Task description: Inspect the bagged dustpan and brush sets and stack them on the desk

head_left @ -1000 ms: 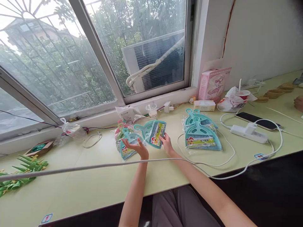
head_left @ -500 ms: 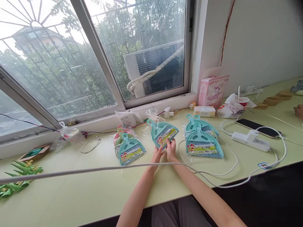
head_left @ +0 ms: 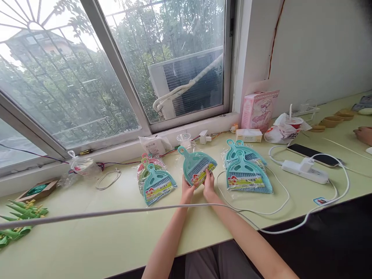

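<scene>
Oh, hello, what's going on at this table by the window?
A person is holding a teal dustpan-and-brush set with both hands: the left hand at its lower left, the right hand with the thumb on the label. On the table, a pink, green and teal group of similar sets lies to the left, and a teal group to the right. Another person's hand shows at far right.

Turquoise dustpan [head_left: 194, 157], seemingly grey-blue bristles [head_left: 200, 166]

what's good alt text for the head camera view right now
The left hand and right hand hold a teal dustpan-and-brush set at a pale table, between a left group and a right group of similar sets. A phone lies farther right.
</scene>
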The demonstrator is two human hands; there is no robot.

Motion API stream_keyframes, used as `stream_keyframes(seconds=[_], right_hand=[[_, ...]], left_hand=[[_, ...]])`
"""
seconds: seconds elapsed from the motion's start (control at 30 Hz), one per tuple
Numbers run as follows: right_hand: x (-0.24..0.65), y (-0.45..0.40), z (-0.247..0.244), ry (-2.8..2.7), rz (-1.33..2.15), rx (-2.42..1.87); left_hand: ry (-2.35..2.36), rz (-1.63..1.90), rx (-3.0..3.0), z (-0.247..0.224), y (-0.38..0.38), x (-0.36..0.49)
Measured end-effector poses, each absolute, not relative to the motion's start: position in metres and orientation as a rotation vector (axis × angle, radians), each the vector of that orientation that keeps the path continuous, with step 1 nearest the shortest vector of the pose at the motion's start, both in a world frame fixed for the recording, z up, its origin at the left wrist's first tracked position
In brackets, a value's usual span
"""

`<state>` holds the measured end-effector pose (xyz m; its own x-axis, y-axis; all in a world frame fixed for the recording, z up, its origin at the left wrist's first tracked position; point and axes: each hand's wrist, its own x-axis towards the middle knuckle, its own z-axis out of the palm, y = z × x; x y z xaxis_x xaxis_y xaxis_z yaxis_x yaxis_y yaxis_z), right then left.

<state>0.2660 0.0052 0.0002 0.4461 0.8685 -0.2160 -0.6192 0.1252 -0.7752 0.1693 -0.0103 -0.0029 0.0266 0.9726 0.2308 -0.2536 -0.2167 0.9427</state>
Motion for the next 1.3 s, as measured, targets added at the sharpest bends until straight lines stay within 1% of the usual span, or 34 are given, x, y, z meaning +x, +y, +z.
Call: stream_keyframes(seconds=[0.23, 0.4, 0.57, 0.87, 0.97, 1.1, 1.2, 1.3], right_hand=[[0.287, 0.014, -0.011, -0.237, 0.898, -1.203], [0.283, 0.016, -0.006, -0.293, 0.984, -1.038], [0.273, 0.014, -0.005, -0.394, 1.027, -1.02], [0.29, 0.021, -0.003, -0.391, 1.156, -0.908], [0.289, 0.021, -0.007, -0.33, 1.128, -0.91], [0.288, 0.02, -0.012, -0.147, 1.094, -1.016], [0.287, 0.018, -0.009, -0.209, 1.063, -0.982], [0.283, 0.015, 0.0, -0.35, 1.112, -0.91]], left_hand=[[0.68, 1.214, 1.156, -0.022, -0.021, 0.197], [0.841, 1.253, 0.961, -0.007, -0.011, 0.179], [0.942, 1.23, 1.025, 0.006, -0.012, 0.16], [0.92, 1.222, 1.144, 0.015, -0.023, 0.166], [0.902, 1.23, 1.148, 0.015, -0.026, 0.168], [0.845, 1.173, 1.229, 0.006, -0.028, 0.174], [0.861, 1.224, 1.253, 0.001, -0.025, 0.176], [0.911, 1.285, 1.139, 0.004, -0.022, 0.172]])
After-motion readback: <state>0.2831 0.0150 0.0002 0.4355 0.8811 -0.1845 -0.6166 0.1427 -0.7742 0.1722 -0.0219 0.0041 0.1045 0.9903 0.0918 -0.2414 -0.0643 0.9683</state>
